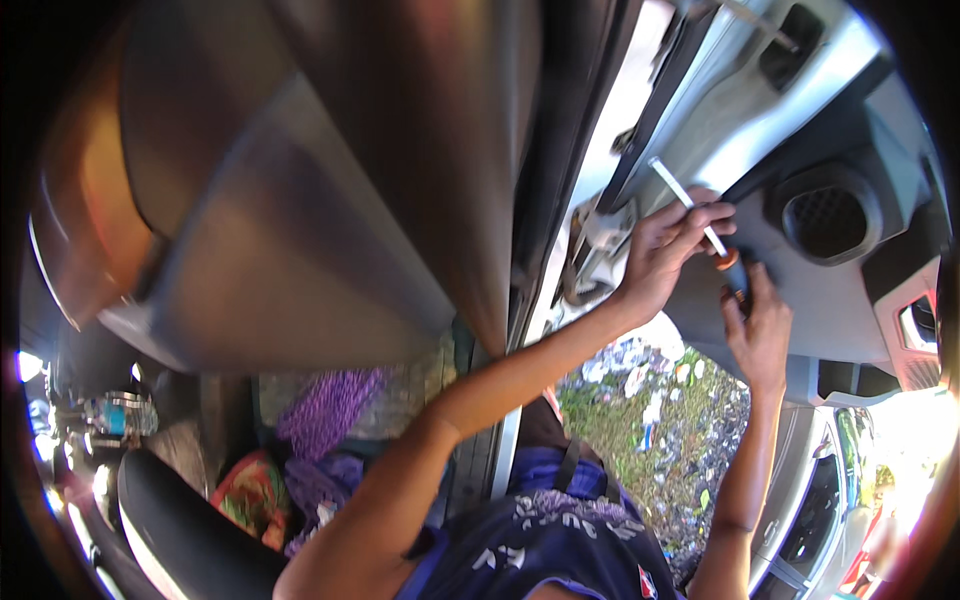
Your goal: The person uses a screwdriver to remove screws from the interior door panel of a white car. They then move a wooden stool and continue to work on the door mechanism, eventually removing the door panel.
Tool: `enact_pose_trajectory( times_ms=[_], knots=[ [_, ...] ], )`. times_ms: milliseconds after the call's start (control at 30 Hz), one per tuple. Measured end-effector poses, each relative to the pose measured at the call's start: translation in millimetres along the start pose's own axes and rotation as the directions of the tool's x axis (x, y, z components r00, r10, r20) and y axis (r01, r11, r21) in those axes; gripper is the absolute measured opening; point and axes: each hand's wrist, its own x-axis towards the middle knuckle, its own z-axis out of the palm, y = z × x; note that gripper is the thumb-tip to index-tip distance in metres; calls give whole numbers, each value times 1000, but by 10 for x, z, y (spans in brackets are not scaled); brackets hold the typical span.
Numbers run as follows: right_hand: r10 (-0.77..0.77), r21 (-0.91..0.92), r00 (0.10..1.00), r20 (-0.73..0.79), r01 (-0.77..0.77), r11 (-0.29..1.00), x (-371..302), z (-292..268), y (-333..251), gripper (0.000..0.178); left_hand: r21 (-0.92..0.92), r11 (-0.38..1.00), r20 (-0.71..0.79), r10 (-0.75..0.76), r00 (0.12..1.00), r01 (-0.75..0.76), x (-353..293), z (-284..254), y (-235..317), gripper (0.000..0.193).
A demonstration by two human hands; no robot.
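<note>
Two-handed handling of a screwdriver (714, 240) beside a vehicle door (800, 305). Directions are read from the centre of the view. The screwdriver lies toward two o'clock, its pale shaft pointing to eleven o'clock and its orange-and-dark handle (728, 262) at the lower end. The step in hand is judged to be the steadying and aiming of the tool; the next move appears to call for a firm hold on the handle, with the shaft kept in line by the fingers. The left hand (662, 252), at two o'clock, is drawn in to a pinch, thumb and fingers meeting about the shaft. The right hand (764, 335), at three o'clock, is partly closed, grasping the handle between thumb and fingers; its far fingers are hidden. Whether the tip touches the pale door frame (740, 125) behind it cannot be told. A round recess (830, 218) sits between two and three o'clock; littered ground (690, 420) shows at four o'clock.
</note>
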Motion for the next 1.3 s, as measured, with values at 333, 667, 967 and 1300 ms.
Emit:
enact_pose_trajectory(
  times_ms=[333, 667, 967, 1300],
  knots=[
    [-18, 14, 998, -54, 19, 1000, 34, 147, 180, 33, 907, 422, 270, -544, 795, -19, -1685, -1061, 555, 25],
    [73, 85, 995, -65, -67, 994, 7, 75, -4, 30, 988, -52, 63, -717, 694, -143, -2923, -2072, 1162, 26],
    [104, 224, 981, -165, -66, 972, -303, 85, 160, 34, 880, 475, 118, -268, 956, 24, -1844, -574, 909, 22],
    [141, 109, 968, -207, -121, 987, -349, -20, 234, 39, -252, 954, -265, 93, 960, -162, 41, 159, 501, 29]
  ],
)
